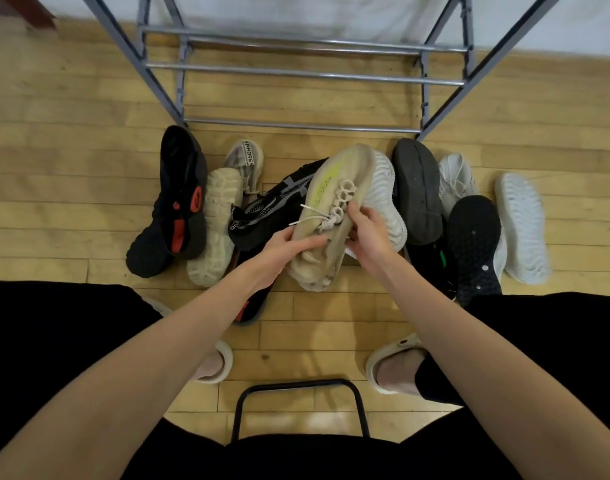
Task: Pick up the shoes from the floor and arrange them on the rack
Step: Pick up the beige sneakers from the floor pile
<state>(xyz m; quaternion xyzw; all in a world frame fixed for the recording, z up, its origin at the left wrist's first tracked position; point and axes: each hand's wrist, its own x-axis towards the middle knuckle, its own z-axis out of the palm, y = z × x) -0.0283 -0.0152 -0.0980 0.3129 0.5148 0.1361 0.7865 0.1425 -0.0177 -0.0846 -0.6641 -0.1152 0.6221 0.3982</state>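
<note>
A beige knit sneaker point(334, 188) with a yellow-green stripe and pale laces is lifted above the pile of shoes. My left hand point(282, 252) grips its heel end from the left. My right hand point(367, 233) holds its side near the laces. Beyond the pile stands the metal shoe rack point(303, 72), its bars bare. On the floor lie a black shoe with red patches point(179, 202), a cream shoe sole-up point(217, 223), a black-and-grey patterned shoe point(272, 202), a dark sole-up shoe point(417, 192) and a white sole-up shoe point(521, 226).
A black shoe with a dotted sole point(474, 247) and a white knit sneaker point(457, 180) lie at the right of the pile. My feet wear pale slides point(390, 358) on the wooden floor. A black stool frame point(300, 407) is between my knees. A white wall runs behind the rack.
</note>
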